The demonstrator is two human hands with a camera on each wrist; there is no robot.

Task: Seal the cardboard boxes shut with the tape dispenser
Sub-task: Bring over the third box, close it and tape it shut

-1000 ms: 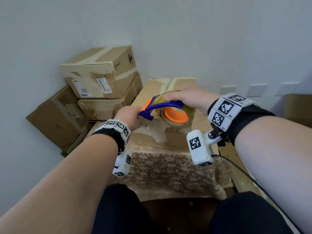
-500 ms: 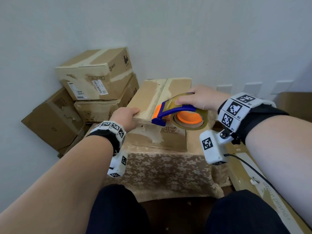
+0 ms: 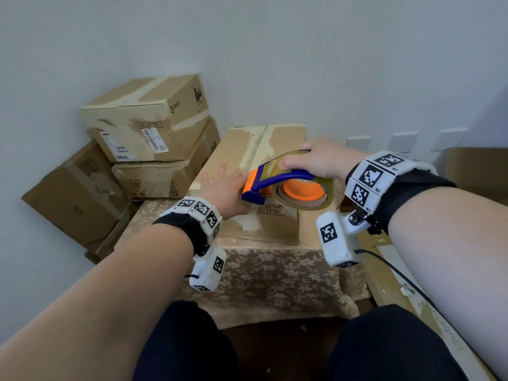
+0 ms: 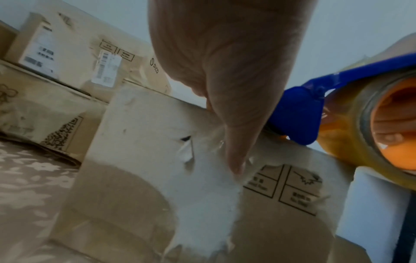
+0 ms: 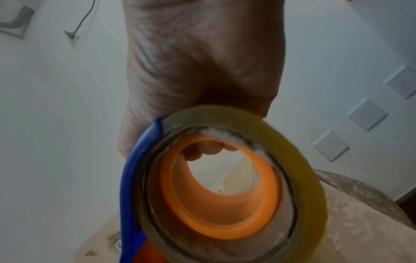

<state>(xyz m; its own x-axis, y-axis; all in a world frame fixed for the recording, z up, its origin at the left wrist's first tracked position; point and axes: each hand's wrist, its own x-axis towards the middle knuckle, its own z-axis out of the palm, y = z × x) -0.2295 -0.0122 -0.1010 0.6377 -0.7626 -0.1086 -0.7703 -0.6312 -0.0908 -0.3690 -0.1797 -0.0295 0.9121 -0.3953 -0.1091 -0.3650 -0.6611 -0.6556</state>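
Observation:
A worn cardboard box (image 3: 242, 152) with closed top flaps lies on a cloth-covered stand (image 3: 269, 270). My right hand (image 3: 319, 160) grips a blue and orange tape dispenser (image 3: 283, 185) loaded with a clear tape roll (image 5: 299, 160), held over the box's near edge. My left hand (image 3: 224, 188) lies flat on the near left of the box top, fingers straight, its thumb (image 4: 236, 142) pressed down the front face (image 4: 157, 178) beside the dispenser's blue nose (image 4: 297, 113). In the right wrist view, fingers (image 5: 209, 149) show through the orange core (image 5: 220, 210).
Two more boxes (image 3: 145, 119) are stacked against the wall at the left, with another (image 3: 74, 193) leaning beside them on the floor. A flat cardboard piece (image 3: 390, 287) lies at the right, next to my knee. White wall plates (image 3: 401, 143) sit behind.
The dispenser has moved right along the box's near edge and lifted slightly. My left hand has opened from gripping the box corner to lying flat with straight fingers.

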